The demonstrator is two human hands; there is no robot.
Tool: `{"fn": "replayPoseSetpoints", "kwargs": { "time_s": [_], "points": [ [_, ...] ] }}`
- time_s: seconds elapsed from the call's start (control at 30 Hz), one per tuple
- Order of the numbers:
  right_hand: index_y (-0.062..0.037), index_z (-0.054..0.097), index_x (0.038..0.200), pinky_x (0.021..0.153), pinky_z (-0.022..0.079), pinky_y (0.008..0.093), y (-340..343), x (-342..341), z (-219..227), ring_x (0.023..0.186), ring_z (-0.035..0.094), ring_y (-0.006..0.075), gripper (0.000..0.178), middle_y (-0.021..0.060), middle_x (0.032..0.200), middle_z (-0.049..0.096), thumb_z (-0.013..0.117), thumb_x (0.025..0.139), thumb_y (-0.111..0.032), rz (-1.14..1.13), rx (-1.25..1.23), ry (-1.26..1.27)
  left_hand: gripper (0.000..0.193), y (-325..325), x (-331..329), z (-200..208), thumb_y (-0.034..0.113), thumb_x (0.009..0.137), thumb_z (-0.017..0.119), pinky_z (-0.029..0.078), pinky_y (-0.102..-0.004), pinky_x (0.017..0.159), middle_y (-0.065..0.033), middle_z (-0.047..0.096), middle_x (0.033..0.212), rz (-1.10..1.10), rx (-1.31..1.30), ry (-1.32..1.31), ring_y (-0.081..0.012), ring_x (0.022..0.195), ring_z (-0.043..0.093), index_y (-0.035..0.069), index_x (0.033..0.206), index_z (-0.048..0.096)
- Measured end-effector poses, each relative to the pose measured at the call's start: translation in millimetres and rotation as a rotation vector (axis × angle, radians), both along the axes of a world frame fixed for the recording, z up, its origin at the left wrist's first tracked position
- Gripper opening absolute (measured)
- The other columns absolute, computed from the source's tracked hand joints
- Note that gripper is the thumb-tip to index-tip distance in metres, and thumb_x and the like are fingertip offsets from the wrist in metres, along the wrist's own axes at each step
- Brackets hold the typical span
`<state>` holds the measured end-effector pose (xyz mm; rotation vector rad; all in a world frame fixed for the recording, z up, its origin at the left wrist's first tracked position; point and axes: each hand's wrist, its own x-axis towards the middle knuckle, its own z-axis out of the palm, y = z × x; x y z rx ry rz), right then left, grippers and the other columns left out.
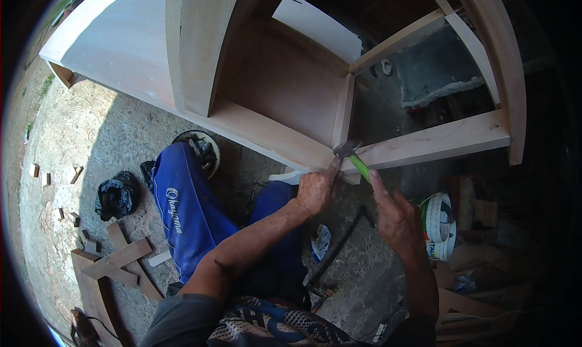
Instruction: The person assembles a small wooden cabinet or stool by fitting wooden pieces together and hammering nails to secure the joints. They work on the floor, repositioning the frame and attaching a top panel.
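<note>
My right hand [395,216] grips a hammer [361,167] with a green handle and a dark metal head. The head rests over, or just above, a corner joint of a pale wooden furniture frame [436,142]. At that joint my left hand [318,189] is closed, thumb and finger pinched together right beside the hammer head. Whatever lies between those fingertips is too small to make out. A bare wooden rail [260,126] runs from the joint up to the left, meeting a wide upright board [197,56].
Below the frame stands a bucket [209,150] of dark scraps, with a black plastic bag [116,195] to its left. Wood offcuts [121,259] lie at lower left. White tubs [439,226] stand at right, and a dark bar [339,247] lies on the concrete floor [357,268].
</note>
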<state>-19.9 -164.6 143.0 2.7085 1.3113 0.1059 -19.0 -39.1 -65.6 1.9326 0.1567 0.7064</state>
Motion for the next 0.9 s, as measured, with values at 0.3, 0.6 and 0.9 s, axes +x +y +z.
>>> {"fn": "replayPoseSetpoints", "kwargs": {
  "time_s": [0.3,0.6,0.9],
  "points": [
    [-0.0197,0.046,0.15,0.055,0.051,0.0483,-1,-1,-2,0.066,0.067,0.0379,0.069,0.0197,0.075,0.059,0.058,0.086,0.004,-0.007,0.066,0.024,0.031,-1,-1,2,0.019,0.092,0.062,0.055,-0.0511,0.066,-0.0224,0.069,0.08,-0.068,-0.006,0.078,-0.0421,0.075,0.069,0.004,0.119,0.063],
    [-0.0071,0.041,0.15,0.07,0.053,0.0448,-12,-7,-17,0.082,0.069,0.0379,0.057,0.0237,0.093,0.064,0.054,0.095,-0.002,-0.085,0.246,0.129,0.039,75,-18,30,0.024,0.091,0.062,0.054,-0.0447,0.079,-0.0151,0.07,0.093,-0.189,0.354,0.187,-0.0332,0.09,0.069,0.005,0.125,0.061],
    [-0.001,0.039,0.149,0.073,0.052,0.043,-12,-14,-30,0.085,0.067,0.0393,0.053,0.0257,0.098,0.063,0.053,0.098,-0.007,-0.158,0.384,0.218,0.075,130,17,36,0.061,0.08,0.067,0.041,-0.04,0.101,-0.0091,0.058,0.123,-0.365,0.927,0.204,-0.0258,0.121,0.052,0.007,0.13,0.058]
  ]
}}
